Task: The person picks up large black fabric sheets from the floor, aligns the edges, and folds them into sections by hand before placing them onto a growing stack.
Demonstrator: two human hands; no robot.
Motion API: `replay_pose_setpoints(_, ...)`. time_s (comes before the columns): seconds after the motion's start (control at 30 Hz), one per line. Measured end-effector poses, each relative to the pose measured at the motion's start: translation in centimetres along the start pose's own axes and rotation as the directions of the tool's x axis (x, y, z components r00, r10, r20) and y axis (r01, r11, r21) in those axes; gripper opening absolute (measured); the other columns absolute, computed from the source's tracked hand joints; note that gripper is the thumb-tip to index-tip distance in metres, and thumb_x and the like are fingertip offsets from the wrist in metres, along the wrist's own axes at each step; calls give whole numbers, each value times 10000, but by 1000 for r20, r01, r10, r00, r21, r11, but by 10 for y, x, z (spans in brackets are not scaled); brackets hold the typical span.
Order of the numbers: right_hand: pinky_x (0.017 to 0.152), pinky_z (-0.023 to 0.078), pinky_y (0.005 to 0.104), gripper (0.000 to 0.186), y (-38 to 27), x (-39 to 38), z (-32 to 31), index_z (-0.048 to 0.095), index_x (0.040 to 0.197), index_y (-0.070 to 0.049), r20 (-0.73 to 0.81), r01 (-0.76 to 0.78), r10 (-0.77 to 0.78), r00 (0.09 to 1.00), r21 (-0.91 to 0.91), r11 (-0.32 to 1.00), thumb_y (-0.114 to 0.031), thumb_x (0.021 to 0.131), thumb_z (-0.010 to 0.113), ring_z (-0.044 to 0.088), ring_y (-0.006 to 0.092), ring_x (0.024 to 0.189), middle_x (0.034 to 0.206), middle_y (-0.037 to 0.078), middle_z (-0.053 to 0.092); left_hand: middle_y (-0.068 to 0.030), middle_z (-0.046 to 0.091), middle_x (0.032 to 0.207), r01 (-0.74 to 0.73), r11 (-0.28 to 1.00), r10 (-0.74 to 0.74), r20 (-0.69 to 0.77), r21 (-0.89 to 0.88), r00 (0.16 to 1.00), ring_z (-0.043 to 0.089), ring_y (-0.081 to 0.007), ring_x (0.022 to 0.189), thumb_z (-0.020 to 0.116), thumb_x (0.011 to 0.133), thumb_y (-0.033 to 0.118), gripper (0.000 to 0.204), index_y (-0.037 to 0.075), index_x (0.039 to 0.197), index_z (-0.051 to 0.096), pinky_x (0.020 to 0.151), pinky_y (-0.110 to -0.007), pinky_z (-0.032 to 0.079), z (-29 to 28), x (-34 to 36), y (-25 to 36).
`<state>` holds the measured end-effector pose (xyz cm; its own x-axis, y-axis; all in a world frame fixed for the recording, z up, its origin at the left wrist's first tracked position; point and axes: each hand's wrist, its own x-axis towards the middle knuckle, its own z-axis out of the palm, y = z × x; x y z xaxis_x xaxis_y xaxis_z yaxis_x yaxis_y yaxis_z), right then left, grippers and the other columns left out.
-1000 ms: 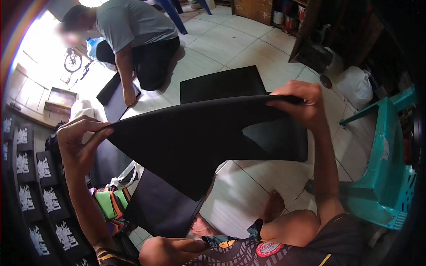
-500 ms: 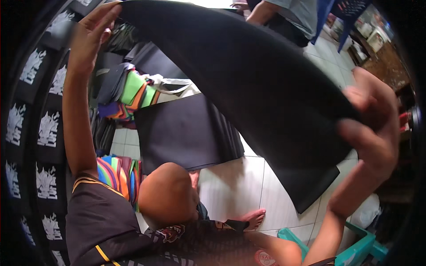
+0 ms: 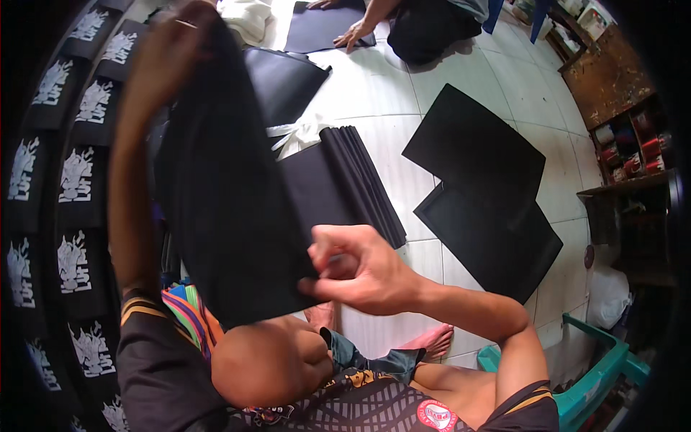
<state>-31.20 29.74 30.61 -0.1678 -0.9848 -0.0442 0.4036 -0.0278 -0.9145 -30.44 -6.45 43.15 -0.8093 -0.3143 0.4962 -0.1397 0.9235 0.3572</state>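
A black fabric-like sheet [image 3: 223,180] hangs in front of me, between my raised left arm and my right hand. My left hand [image 3: 180,43], blurred at the upper left, is closed on its top end. My right hand [image 3: 367,270] has curled fingers, with the thumb side at the sheet's lower right edge, pinching it. Just beyond lies a fanned stack of similar black sheets [image 3: 360,187], partly covered by the hanging one. Two overlapping black pieces [image 3: 489,194] rest flat on the tiles to the right.
Black pieces with white prints [image 3: 75,180] line the left side. Striped colourful material [image 3: 191,309] lies by my knee. A green plastic stool [image 3: 597,374] stands at the lower right, near a wooden shelf [image 3: 612,86]. Another person's hand [image 3: 354,34] presses on a black sheet at the far side.
The sheet in my hands has swung from stretched wide to hanging on the left. My right hand has moved left and inward. The black pieces on the right-hand floor now show.
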Motion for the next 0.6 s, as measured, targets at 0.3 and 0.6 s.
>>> replay_pose_setpoints(0.3,678,574,399,207,146,16,-106,596,869,-22,-614,-577,149,775,-593,561,-158,803,737,720,264,727,748,133,686,-289,702,1061,480,871,-395,435,-103,809,665,-448,1068,563,971,245,304,-28,1064,657,937,-500,502,298,-125,-141)
replay_pose_setpoints(0.6,733,565,434,493,144,-27,-164,665,919,-66,-603,-568,126,788,-632,527,-537,838,783,728,311,785,758,124,726,-242,637,1091,330,934,-246,422,-137,872,619,-378,1091,603,1026,363,445,-36,1220,569,973,-459,472,372,-140,-174)
